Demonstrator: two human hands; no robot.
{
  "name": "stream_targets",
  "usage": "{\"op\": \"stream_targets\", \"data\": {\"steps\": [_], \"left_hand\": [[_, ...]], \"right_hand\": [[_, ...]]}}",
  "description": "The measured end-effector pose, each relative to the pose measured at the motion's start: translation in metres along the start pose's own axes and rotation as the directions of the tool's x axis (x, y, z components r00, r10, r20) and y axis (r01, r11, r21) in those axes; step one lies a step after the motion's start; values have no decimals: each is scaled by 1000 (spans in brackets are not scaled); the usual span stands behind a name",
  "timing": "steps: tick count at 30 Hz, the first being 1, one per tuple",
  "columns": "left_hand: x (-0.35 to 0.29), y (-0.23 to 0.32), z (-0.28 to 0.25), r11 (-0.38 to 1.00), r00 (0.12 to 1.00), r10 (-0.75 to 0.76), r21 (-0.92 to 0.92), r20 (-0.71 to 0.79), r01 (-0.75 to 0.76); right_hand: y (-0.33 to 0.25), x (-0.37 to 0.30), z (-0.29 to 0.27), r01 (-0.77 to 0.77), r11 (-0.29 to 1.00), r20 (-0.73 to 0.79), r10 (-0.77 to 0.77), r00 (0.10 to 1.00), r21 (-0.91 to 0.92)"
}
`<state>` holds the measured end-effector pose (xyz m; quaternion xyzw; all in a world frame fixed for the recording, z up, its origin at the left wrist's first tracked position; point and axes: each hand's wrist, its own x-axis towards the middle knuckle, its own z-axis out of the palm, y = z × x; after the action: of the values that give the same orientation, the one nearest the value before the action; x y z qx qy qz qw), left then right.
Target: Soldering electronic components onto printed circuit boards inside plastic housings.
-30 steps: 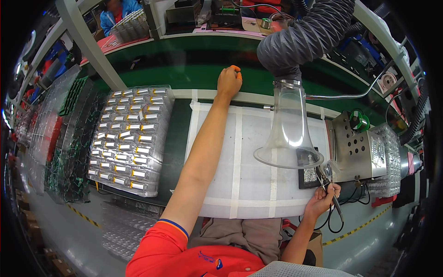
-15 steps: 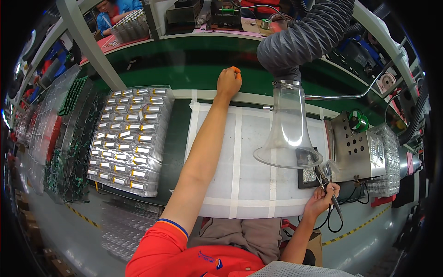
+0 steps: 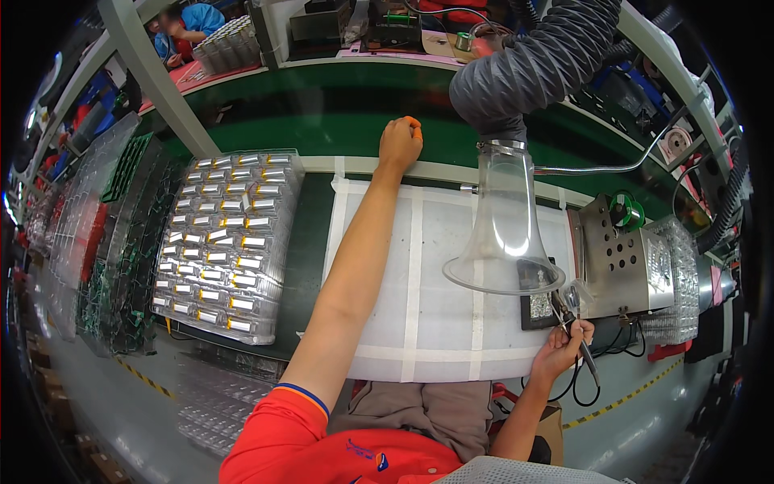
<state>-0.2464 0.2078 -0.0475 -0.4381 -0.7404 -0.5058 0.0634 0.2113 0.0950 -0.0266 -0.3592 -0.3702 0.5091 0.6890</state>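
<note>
Soldering iron (image 3: pixel 593 368) is being gripped by the right hand (image 3: pixel 558 353) at four o'clock, left hand (image 3: pixel 401 146) is being held loosely curled at twelve (actual grip can't be told), and a snag's maybe being risked by that looped cable (image 3: pixel 586 405).

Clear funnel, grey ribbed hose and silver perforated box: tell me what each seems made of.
Funnel: probably glossy clear plastic, possibly glass; see-through with bright highlights.
Ribbed hose: matte coated fabric or soft plastic, by its creased folds.
Silver box: likely sheet metal with a satin sheen; its flat, reflective, perforated panels suggest it. Which metal, I can't tell.
</note>
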Motion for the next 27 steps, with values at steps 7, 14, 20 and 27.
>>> {"op": "stream_targets", "data": {"steps": [7, 14, 20, 27], "left_hand": [[0, 0, 0, 1000, 1000, -8, 16, 19, 8], [-1, 5, -4, 1000, 999, -17, 18, 27, 17], [-2, 10, -7, 997, 993, -80, -12, 83, 81], [0, 2, -2, 999, 997, -43, -10, 63, 44]], "right_hand": [[1, 0, -1, 4, 1000, 10, -4, 1000, 13], [1, 0, 0, 1, 1000, -1, -1, 1000, 2], [-2, -1, 3, 0, 1000, 9, 0, 1000, -4], [-2, -2, 7, 2, 1000, -31, -3, 1000, -10]]}}
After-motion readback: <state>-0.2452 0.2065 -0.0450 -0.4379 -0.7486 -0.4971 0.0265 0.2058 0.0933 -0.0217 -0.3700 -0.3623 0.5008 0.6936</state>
